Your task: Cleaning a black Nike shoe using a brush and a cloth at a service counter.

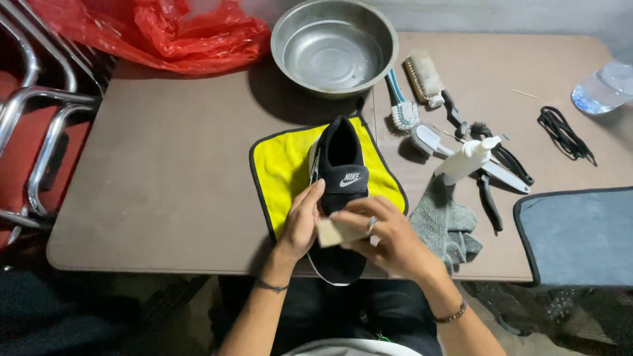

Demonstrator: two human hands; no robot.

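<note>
A black sneaker [339, 161] with a white sole lies on a yellow cloth [283, 168] at the table's near edge, its toe toward me. My left hand [302, 221] grips the shoe's left side by the tongue. My right hand [382, 234], a ring on one finger, holds a small tan block [333, 232] against the toe area of the shoe. The shoe's toe is partly hidden under both hands.
A steel bowl [334, 47] stands at the back by a red plastic bag [165, 29]. Several brushes [422, 79], a white spray bottle [467, 160], black laces [564, 134], a grey rag [448, 224] and a grey mat [580, 234] lie right. Metal chair frame [36, 125] left.
</note>
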